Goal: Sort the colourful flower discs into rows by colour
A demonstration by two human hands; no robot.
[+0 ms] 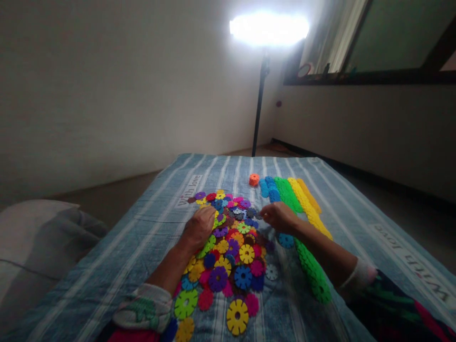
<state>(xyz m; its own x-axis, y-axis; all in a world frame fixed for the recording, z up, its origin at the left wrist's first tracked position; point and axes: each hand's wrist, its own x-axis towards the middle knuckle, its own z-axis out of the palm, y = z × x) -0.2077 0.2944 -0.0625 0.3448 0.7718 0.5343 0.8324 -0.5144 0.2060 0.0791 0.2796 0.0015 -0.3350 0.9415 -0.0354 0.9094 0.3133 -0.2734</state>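
Note:
A spread pile of notched plastic flower discs (pixel 222 247) in many colours covers the middle of the cloth. My left hand (pixel 201 225) is closed at the pile's left edge, fingers curled down; what it holds, if anything, is hidden. On the pile's right side, my right hand (pixel 280 217) is pinched, with a dark grey disc (pixel 259 215) at its fingertips. Under and beyond my right forearm lie rows of interlocked discs: green (pixel 288 194), yellow (pixel 306 202), orange (pixel 310 195) and blue (pixel 273 192). A longer green row (pixel 313 275) lies nearer me.
A short orange stack (pixel 254 179) stands near the far edge of the striped blue cloth (pixel 142 266). Behind the table rises a lit lamp on a black pole (pixel 260 104). A white-covered thing (pixel 39 237) sits at the left.

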